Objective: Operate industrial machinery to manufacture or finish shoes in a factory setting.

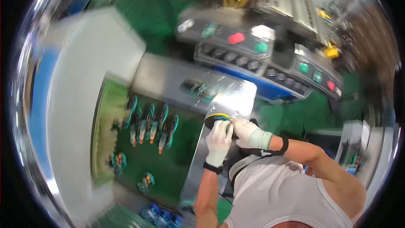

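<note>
Wire bundle (222, 118), centre of frame on the shiny steel plate (236, 97), is pinched by my gloved left hand (219, 137) and right hand (247, 133), both clenched on it; I judge steady, even grip best.

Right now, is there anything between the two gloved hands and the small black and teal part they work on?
Nothing visible. The left hand and the right hand both already touch the small black and teal part on the shiny metal plate.
</note>
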Action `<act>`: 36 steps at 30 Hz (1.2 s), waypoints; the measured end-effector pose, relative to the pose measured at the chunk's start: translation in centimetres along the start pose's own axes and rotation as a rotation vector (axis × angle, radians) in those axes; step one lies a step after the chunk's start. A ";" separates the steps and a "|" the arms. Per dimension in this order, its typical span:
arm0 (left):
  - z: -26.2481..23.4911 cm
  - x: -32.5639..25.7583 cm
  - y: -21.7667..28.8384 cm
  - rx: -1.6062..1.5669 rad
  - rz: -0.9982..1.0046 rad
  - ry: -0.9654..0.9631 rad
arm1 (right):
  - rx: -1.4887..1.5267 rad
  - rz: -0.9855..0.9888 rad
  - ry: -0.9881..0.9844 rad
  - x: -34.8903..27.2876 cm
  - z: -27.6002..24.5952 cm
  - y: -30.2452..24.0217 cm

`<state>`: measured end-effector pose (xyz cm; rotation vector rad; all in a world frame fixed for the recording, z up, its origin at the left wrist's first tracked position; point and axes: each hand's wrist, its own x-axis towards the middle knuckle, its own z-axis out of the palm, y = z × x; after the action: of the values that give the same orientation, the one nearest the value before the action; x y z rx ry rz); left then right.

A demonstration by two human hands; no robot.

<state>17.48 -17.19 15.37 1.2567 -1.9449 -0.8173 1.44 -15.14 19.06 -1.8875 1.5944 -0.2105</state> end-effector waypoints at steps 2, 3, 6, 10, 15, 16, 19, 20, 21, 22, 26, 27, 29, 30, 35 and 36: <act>2.8 5.0 5.4 -0.035 0.227 -0.057 | 0.121 0.022 0.201 -2.4 -4.5 4.2; 4.0 7.1 8.2 -0.064 0.280 -0.121 | 0.175 0.027 0.323 -4.2 -6.7 6.0; 7.6 11.9 16.7 -0.320 0.395 -0.314 | 0.577 0.471 0.280 -11.5 -14.8 10.6; 12.2 17.1 24.1 -0.317 0.692 -0.250 | 1.356 0.312 0.679 -21.3 -17.0 15.8; 17.9 18.1 26.9 -0.338 0.496 -0.303 | 1.537 0.250 1.004 -27.6 -18.1 22.4; 19.4 18.4 27.0 -0.299 0.540 -0.340 | 1.526 0.177 1.142 -27.7 -17.7 24.0; 23.1 18.7 27.1 -0.298 0.507 -0.468 | 1.663 0.058 1.323 -29.4 -17.1 27.7; 24.1 18.6 27.4 -0.316 0.489 -0.489 | 1.777 0.056 1.462 -29.2 -17.7 28.2; 24.9 18.8 27.3 -0.343 0.473 -0.517 | 1.811 0.016 1.438 -30.1 -16.4 30.5; 25.3 18.9 27.3 -0.329 0.481 -0.508 | 1.812 -0.058 1.419 -30.1 -16.9 31.4; 25.1 19.5 27.2 -0.284 0.480 -0.506 | 1.873 0.029 1.467 -28.6 -18.2 34.4; 25.1 19.8 27.1 -0.254 0.500 -0.485 | 1.842 -0.026 1.449 -27.9 -18.6 35.0; 24.8 20.2 26.6 -0.258 0.480 -0.499 | 1.826 0.026 1.443 -26.9 -19.7 35.1; 24.6 20.3 26.3 -0.259 0.486 -0.497 | 1.835 0.069 1.481 -26.6 -19.7 35.3; 23.2 20.7 24.8 -0.244 0.497 -0.517 | 1.910 0.068 1.507 -24.7 -19.0 36.1; 22.6 20.7 24.7 -0.245 0.449 -0.524 | 1.859 0.030 1.467 -24.2 -18.9 36.0</act>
<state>-19.64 -24.86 26.07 0.4508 -2.3175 -1.1753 -43.83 -1.48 20.13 0.0477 0.9718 -2.3422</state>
